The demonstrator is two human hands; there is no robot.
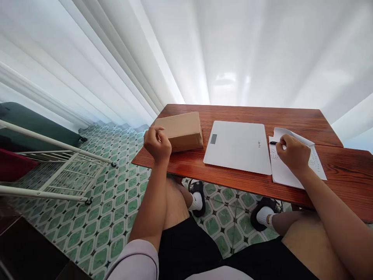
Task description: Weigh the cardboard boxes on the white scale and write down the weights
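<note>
My left hand (157,143) is at the near left corner of a brown cardboard box (182,127), its fingers curled in and nothing visible in them. I cannot tell whether it touches the box. My right hand (294,152) is closed around a black pen (273,142), whose end sticks out to the left between thumb and fingers. Beneath that hand lies an open notepad (282,171) with handwriting on its page and a top sheet folded up. Between the two hands a flat white scale (237,147) lies on the table, its small grey display at the left.
The reddish-brown wooden table (239,112) has a lower or separate section at the right. White curtains (233,50) hang behind it. A white metal rack (70,159) on wheels stands on the green tiled floor (116,206) at left. My legs are under the table.
</note>
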